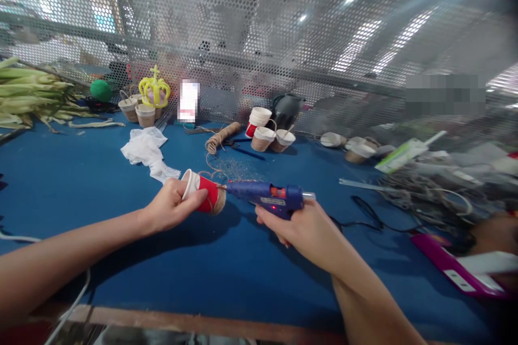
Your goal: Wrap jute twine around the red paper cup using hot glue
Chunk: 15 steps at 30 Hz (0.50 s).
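My left hand (172, 204) is closed around a red and white paper cup (208, 194), tilted on its side with its white mouth toward the left. Brown twine (219, 202) wraps the cup's base end. In my right hand (301, 226) is a blue hot glue gun (259, 193) with a red light lit and a clear glue stick poking out of its back. The gun's nozzle meets the twine-covered end of the cup, or is very close to it. A thin strand of twine runs from near the cup back toward a twine roll (223, 136).
Behind the cup lie crumpled white cloth (148, 148) and dark scissors (246, 150). Several twine-wrapped cups (263, 139) stand near the perforated metal screen (226, 27). Left are corn husks (32, 94) and a yellow crown (154, 89); right, a tangled pile (429, 194) and a magenta power strip (457, 269).
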### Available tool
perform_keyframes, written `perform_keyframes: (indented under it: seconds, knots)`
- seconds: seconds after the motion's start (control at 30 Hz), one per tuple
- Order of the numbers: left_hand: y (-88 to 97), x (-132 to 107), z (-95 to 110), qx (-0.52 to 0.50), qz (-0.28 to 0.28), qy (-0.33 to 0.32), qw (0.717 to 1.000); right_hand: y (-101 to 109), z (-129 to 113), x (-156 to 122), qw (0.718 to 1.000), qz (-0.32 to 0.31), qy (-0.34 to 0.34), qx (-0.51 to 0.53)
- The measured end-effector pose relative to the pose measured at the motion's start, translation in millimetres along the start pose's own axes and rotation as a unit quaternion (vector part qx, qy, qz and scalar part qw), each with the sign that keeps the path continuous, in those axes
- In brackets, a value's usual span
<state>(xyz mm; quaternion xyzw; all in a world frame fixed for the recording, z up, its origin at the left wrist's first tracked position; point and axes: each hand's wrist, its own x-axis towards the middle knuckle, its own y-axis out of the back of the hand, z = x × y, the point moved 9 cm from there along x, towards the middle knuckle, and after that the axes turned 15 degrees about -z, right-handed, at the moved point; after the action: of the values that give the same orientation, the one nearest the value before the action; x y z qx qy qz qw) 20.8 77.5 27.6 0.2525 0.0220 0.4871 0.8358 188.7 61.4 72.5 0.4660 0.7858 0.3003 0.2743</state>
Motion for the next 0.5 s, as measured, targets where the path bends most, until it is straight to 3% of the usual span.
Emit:
perform_keyframes:
  seconds: [0.2,0.5]
  knots:
    - [-5.9,0,11,0.04,-0.03,-0.044,0.998,0,1,1,1.0,-0.001,-0.01,0.003]
    - [0.2,4,-15,-0.098,0.012,0.063,0.993,-4,-2,-4,1.0,-0.003,0.014,-0.027]
